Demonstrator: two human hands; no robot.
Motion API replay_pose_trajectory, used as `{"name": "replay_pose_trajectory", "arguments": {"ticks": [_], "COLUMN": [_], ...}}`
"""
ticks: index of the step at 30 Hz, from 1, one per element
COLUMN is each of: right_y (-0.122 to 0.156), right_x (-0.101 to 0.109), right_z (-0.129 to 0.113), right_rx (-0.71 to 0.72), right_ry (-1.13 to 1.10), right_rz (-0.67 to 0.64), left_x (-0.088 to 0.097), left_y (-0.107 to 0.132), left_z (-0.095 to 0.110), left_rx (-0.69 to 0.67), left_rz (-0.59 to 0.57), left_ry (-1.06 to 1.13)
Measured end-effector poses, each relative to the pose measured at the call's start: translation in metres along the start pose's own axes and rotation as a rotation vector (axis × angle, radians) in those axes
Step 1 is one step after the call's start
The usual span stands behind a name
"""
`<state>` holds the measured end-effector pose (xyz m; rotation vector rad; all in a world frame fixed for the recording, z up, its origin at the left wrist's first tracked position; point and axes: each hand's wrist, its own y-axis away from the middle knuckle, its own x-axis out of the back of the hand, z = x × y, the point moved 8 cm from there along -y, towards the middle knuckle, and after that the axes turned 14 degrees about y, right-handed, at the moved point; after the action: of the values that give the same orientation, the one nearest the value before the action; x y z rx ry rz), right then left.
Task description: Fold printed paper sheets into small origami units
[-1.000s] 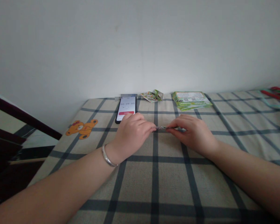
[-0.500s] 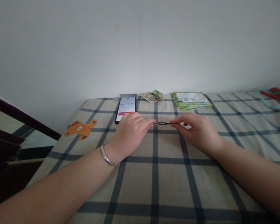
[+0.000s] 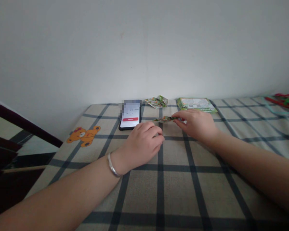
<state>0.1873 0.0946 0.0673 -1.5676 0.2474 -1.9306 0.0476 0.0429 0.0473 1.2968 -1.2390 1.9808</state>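
My right hand [image 3: 195, 125] pinches one end of a folded printed card [image 3: 164, 119], green with pale patches, between thumb and fingertips. The card's other end points left, just above the checked cloth. Nearer to me and to the left, my left hand [image 3: 144, 141] is apart from the card. Its fingers are loosely curled with a gap between them, and nothing shows in them; the thumb is hidden. Behind the card lie similar folded cards [image 3: 157, 102], bent into angular shapes. A stack of flat green printed cards [image 3: 197, 104] rests beyond my right hand, which partly covers it.
A phone [image 3: 130, 117] with a timer on its screen lies behind my left hand. The checked cloth [image 3: 139, 192] bears a bear picture [image 3: 84, 136] at left. Red and green items [image 3: 285, 102] sit at far right, and a wall [image 3: 144, 51] rises behind.
My left hand has let go of the folded card and drawn back towards me. My right hand has carried the card slightly forward and left, and its printed face now shows.
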Motion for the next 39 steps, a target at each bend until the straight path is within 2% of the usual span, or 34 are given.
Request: {"name": "replay_pose_trajectory", "arguments": {"ticks": [3,8,12,17,23,29,34,39], "right_y": [-0.014,-0.035,-0.05,-0.066,-0.08,-0.073,-0.043,-0.016], "right_x": [-0.003,-0.012,-0.021,-0.032,-0.042,-0.033,-0.027,-0.029], "right_z": [-0.014,-0.047,-0.065,-0.072,-0.066,-0.055,-0.025,0.028], "right_rx": [0.041,0.241,0.3,0.321,0.299,0.283,0.163,-0.005], "right_ry": [0.126,0.16,0.133,0.131,0.126,0.079,0.029,0.052], "right_rz": [0.013,0.013,-0.057,-0.056,-0.034,-0.042,-0.077,-0.111], "left_x": [-0.002,-0.009,-0.01,-0.009,-0.009,-0.009,-0.011,-0.014], "left_y": [0.0,-0.001,0.0,0.001,0.001,0.001,0.001,0.0], "left_z": [-0.001,-0.002,-0.004,-0.007,-0.008,-0.007,-0.004,-0.005], "left_rx": [0.003,0.012,0.03,0.05,0.071,0.067,0.056,0.055], "left_rz": [-0.026,-0.107,-0.129,-0.124,-0.147,-0.159,-0.178,-0.178], "left_ry": [0.007,0.02,0.002,-0.033,-0.03,-0.055,-0.088,-0.087]}}
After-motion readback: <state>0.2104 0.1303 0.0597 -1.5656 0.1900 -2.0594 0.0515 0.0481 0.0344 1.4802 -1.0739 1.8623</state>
